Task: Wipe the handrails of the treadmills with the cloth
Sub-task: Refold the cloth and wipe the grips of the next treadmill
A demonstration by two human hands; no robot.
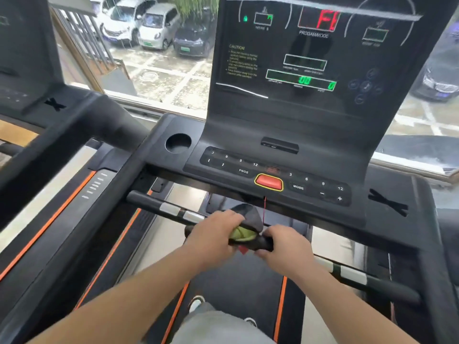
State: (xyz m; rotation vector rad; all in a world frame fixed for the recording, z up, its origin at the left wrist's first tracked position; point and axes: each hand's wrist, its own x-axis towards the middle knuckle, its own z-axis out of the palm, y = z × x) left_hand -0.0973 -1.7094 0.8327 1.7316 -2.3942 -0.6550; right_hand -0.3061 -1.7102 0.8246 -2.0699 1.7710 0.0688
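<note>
A black front handrail (154, 203) with silver sensor plates runs across the treadmill below the console, from left to lower right. A dark grey cloth (249, 214) with a yellow-green patch is wrapped over the bar's middle. My left hand (213, 234) grips the cloth against the rail. Just to its right, my right hand (285, 247) curls round the bar at the cloth's edge. The rail under both hands is hidden.
The console (285, 175) carries a red stop button (269, 182), number keys and a lit display (313, 45). A cup holder (178, 143) sits at its left. A second treadmill (74, 135) stands close on the left. A window ahead shows parked cars.
</note>
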